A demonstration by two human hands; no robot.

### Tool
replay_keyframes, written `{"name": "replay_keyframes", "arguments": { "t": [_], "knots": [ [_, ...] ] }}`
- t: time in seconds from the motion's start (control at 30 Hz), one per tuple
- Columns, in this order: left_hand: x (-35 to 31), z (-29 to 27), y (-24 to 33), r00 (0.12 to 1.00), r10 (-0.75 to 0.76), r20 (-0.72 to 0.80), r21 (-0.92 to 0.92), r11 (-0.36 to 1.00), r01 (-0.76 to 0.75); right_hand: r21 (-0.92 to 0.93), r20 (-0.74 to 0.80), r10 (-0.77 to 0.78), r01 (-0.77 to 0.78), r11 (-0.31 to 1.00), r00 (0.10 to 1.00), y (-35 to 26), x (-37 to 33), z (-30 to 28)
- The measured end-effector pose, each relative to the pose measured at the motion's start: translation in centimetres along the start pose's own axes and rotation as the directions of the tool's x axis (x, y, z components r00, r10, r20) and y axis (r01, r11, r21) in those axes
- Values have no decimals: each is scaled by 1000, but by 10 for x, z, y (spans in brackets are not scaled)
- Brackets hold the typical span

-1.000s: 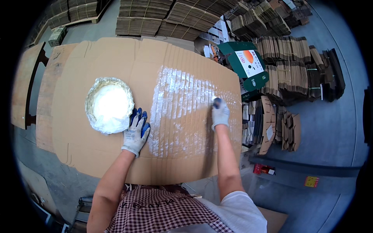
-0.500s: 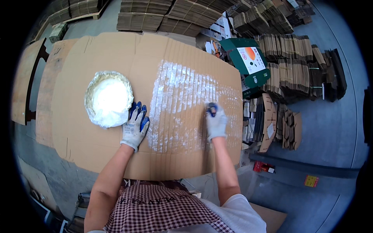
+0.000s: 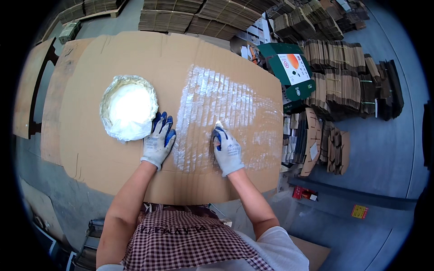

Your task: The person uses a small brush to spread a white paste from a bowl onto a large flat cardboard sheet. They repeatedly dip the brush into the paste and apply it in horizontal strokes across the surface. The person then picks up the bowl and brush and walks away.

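Observation:
A big sheet of brown cardboard (image 3: 176,58) lies flat in front of me, with ridged streaks of whitish wet paste (image 3: 217,97) over its right half. My left hand (image 3: 157,140), in a white glove with blue fingertips, rests on the sheet with fingers spread. It is beside a round, plastic-lined basin (image 3: 116,128) of white paste. My right hand (image 3: 227,149), gloved alike, is closed over the streaked area. A small pale tip (image 3: 219,123) sticks out past its fingers; the rest of that thing is hidden in the grip.
Under the sheet's left side shows a wooden board (image 3: 56,108). A green printed box (image 3: 287,67) stands past the right edge. Bundled stacks of cardboard (image 3: 334,86) fill the right, and more tied stacks (image 3: 169,20) stand at the back. A red box (image 3: 304,193) is on the floor.
My right hand has moved left across the pasted area, from near the right side toward the middle of the sheet. The left hand stays beside the basin.

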State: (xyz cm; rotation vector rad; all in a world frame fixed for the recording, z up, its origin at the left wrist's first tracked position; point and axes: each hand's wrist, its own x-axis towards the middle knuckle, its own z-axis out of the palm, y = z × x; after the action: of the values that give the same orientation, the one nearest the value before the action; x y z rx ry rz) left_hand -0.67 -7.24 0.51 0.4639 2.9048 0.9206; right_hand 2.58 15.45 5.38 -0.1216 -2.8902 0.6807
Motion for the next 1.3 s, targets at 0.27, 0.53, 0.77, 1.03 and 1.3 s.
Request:
{"name": "replay_keyframes", "arguments": {
  "t": [0.27,0.53,0.77,1.03,1.3],
  "knots": [
    [-1,2,-3,1000,5,-27,-11,1000,-5,-100,5,259,-257,961,966,16,20,-16],
    [-1,1,-3,1000,-10,-7,-31,999,10,-96,35,97,-93,991,995,9,2,2],
    [1,5,-5,1000,3,-27,1,1000,-3,73,30,-96,93,993,995,-42,-22,3],
    [0,1,-4,1000,17,-25,19,1000,-16,-105,2,273,-272,957,962,9,11,-12],
    [0,3,-6,999,33,-12,-1,999,-33,-34,56,102,-100,994,993,-9,-39,-2]
  ]
}}
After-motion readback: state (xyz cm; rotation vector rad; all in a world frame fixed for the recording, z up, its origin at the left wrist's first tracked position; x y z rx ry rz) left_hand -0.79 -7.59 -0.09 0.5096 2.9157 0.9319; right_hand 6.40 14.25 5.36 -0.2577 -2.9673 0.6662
